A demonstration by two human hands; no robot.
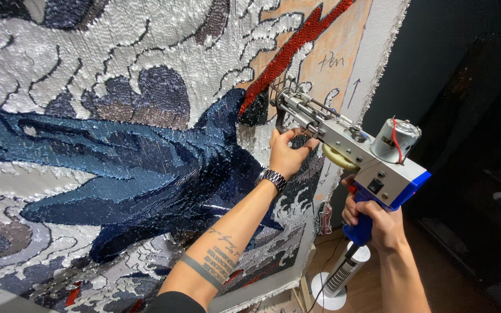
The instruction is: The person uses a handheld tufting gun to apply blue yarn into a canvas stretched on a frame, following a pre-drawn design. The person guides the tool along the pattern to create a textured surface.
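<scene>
Across the left and centre, a tufted rug (117, 145) is stretched upright on a frame (378, 64): white wave loops, grey-violet patches, a broad dark blue shape through the middle, a red streak (297, 52) toward the top right. Bare orange backing cloth (337, 52) with pen marks and a drawn arrow shows beyond the red.

Left hand (288, 152): fingers closed round the front grip under the barrel of the tufting gun (349, 145), thumb up. A steel watch (272, 179) sits at the wrist. Judgement: this hand steadies and steers the nose against the cloth.

Gun: needle end touches the rug just where red meets dark blue; the body angles back and down to the right, a small motor (398, 139) with a red wire on top, a yellow gear at the side.

Right hand (375, 223): wrapped tight round the blue pistol handle, below the switch; trigger finger hidden. Judgement: it bears the weight and pushes.

Lower right: a white fan (337, 278) stands on the floor (442, 278), with a cable beside it.
</scene>
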